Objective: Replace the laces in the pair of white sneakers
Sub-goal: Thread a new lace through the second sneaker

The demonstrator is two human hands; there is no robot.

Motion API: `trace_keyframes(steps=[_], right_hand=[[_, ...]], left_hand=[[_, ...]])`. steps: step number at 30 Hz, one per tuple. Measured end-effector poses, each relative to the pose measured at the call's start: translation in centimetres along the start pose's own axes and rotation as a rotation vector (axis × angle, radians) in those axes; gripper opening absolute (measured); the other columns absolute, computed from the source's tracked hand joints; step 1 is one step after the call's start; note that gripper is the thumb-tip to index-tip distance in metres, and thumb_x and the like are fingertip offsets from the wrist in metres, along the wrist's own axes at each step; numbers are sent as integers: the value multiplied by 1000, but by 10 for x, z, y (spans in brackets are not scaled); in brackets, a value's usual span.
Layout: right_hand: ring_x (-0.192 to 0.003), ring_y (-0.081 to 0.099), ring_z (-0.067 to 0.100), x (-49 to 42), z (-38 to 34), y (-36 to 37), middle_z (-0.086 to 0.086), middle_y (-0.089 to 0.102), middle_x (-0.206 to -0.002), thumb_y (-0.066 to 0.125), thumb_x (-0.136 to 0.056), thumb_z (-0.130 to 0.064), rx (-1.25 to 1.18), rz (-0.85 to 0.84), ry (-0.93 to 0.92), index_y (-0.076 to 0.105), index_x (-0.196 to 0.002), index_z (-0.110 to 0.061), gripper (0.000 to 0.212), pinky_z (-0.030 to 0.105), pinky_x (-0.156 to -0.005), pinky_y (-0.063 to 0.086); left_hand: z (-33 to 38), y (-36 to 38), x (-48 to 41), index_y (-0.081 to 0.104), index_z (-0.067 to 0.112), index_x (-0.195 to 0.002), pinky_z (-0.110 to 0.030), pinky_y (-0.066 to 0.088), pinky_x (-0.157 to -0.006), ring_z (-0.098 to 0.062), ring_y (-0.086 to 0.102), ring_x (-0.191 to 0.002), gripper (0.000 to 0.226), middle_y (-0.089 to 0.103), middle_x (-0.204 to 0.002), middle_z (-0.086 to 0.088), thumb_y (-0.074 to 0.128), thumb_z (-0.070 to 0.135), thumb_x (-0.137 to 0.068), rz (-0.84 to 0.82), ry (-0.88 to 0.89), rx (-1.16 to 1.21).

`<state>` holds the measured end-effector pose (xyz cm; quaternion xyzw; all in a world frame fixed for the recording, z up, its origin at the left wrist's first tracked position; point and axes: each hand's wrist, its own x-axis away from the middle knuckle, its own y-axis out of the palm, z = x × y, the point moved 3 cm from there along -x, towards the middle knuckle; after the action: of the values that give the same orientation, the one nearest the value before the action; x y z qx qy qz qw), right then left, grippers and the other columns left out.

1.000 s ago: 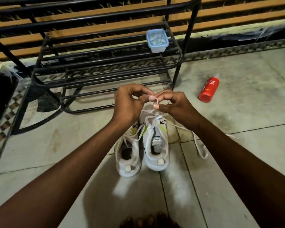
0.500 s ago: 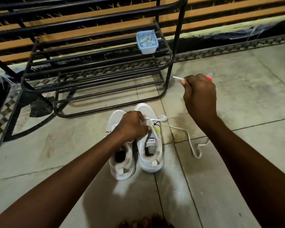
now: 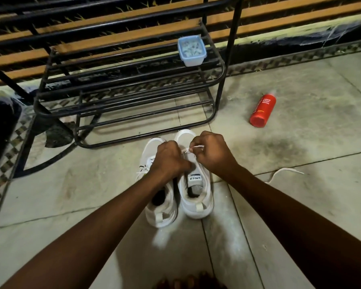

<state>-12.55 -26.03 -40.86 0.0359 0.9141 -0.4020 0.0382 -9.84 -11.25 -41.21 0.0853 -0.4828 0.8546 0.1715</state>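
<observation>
Two white sneakers stand side by side on the tiled floor, heels toward me: the left sneaker (image 3: 161,207) and the right sneaker (image 3: 196,197). My left hand (image 3: 169,161) is curled over the right sneaker's lace area and grips it there. My right hand (image 3: 212,154) pinches a white lace (image 3: 193,148) near its tip, just above the shoe's front eyelets. The lace's long loose end (image 3: 283,171) trails on the floor behind my right forearm. The eyelets under my hands are hidden.
A black metal shoe rack (image 3: 131,94) stands just beyond the sneakers, with a small blue-lidded plastic box (image 3: 191,50) on its upper shelf. A red foam body wash bottle (image 3: 262,110) lies on the floor to the right. Dark objects sit at the far left.
My right hand has come back down from the raised position on the right to the front of the right sneaker, still pinching the lace. The left hand stayed on the shoe.
</observation>
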Motion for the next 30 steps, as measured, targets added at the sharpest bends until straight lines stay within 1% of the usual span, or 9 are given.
trace_keyframes(steps=[6,9,12,15,18,21,24,27,30], right_hand=[[-82,67,15,-6,10,20,-5,71,-82,75,-84,-17,-56,-55,178,78,-81,-16,4,19,-78,43],[-80,68,16,-5,11,24,-10,66,-77,74,-82,-13,-55,-48,177,79,-81,-16,6,21,-82,47],[-81,69,18,-3,11,27,-7,69,-79,70,-77,-8,-61,-11,171,78,-79,-13,10,31,-86,53],[-80,67,17,-3,10,30,-10,65,-77,70,-74,-9,-54,10,184,78,-77,-15,11,33,-83,54],[-89,67,21,-6,9,34,-3,68,-88,65,-74,-11,8,-40,194,76,-82,-15,14,35,-85,53],[-92,66,27,-10,5,36,4,69,-94,63,-73,-13,100,-103,161,74,-87,-13,18,36,-85,52],[-89,66,24,-9,6,36,-1,68,-86,65,-72,-10,38,-49,198,76,-83,-14,16,31,-82,52],[-85,66,18,-7,10,37,-8,64,-73,66,-72,-7,-84,29,273,79,-74,-15,15,21,-75,43],[-85,68,19,-6,11,38,-3,73,-76,67,-73,-7,-137,65,316,79,-72,-15,14,25,-80,50]], left_hand=[[-9,3,-4,73,10,-95,-23,45,-77,-20,58,-109,31,67,-104,-8,79,28,-70,60,2,46],[-13,3,-5,72,12,-100,-12,40,-61,-13,59,-96,31,66,-109,-8,79,25,-72,61,-4,76],[-14,4,-6,73,12,-98,-5,35,-50,-13,60,-88,28,66,-109,-10,77,22,-73,50,7,75],[-14,4,-7,74,11,-96,-9,37,-53,-15,62,-91,23,67,-107,-10,75,19,-75,57,19,78],[-14,4,-8,74,7,-91,-11,35,-55,-21,64,-91,15,68,-94,-10,71,18,-80,57,41,79],[-14,5,-7,68,4,-79,-11,31,-48,-21,57,-81,14,58,-76,-6,68,18,-84,51,61,73],[-14,6,-6,58,8,-70,-14,29,-49,-19,48,-77,18,46,-66,0,66,15,-84,53,73,68],[-16,8,-7,65,3,-76,-13,29,-48,-20,54,-78,13,54,-71,-3,67,14,-82,41,79,80],[-17,9,-8,66,4,-81,-15,29,-53,-22,57,-86,11,58,-79,-6,67,15,-84,38,84,84]])
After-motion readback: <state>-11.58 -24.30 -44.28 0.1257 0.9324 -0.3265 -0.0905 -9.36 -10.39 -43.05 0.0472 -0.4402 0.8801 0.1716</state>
